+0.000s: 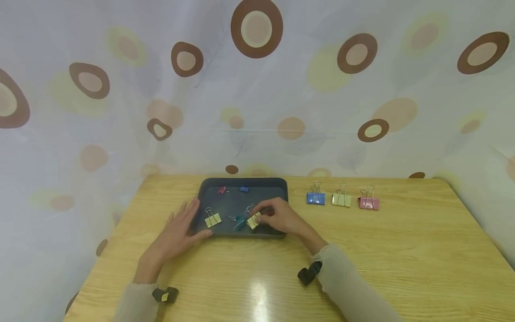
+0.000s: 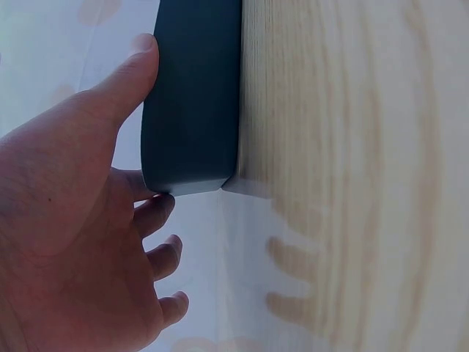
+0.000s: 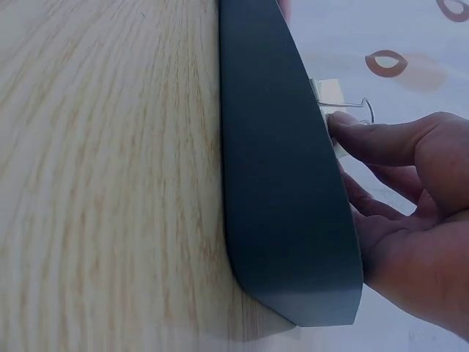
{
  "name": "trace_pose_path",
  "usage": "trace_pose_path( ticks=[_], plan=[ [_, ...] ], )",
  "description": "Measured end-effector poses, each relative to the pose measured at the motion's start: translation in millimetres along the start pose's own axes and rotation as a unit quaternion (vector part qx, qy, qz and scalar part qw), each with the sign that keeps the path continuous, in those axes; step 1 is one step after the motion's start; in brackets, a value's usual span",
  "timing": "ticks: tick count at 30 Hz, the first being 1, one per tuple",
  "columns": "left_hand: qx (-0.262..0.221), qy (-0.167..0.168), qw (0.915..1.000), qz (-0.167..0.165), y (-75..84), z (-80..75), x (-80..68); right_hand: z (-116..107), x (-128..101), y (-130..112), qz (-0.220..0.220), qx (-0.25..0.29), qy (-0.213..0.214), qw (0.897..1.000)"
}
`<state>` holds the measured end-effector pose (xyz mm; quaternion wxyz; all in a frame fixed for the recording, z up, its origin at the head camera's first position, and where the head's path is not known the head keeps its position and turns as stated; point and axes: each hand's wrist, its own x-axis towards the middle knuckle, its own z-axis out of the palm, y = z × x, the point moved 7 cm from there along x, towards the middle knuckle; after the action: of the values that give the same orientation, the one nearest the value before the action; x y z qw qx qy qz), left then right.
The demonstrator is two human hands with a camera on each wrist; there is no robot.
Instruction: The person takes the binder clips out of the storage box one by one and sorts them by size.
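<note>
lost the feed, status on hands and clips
Left hand flat against tray edge. Right hand pinching yellow clip inside tray. Teal clip close beside it.

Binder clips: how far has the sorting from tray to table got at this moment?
Done, apparently: a blue clip, a yellow clip and a pink clip sit in a row on the table. In hand: the right hand pinches a yellow clip in the tray while the left hand rests against the tray. Left inside: another yellow, teal, small red and small blue.
</note>
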<state>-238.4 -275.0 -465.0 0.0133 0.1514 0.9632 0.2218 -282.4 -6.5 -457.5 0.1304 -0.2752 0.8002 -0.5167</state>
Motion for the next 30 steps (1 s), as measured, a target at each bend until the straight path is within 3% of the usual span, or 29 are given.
trace_pose_path(
  ticks=[11, 30],
  plan=[
    [-0.002, -0.003, 1.0, 0.003, -0.4, 1.0, 3.8, -13.4, -19.9, -0.4, 0.001, -0.001, 0.028, 1.0],
    [0.001, -0.003, 1.0, 0.005, -3.4, 3.3, 8.4, -52.2, -61.2, -1.6, -0.033, 0.02, 0.13, 0.991]
  ],
)
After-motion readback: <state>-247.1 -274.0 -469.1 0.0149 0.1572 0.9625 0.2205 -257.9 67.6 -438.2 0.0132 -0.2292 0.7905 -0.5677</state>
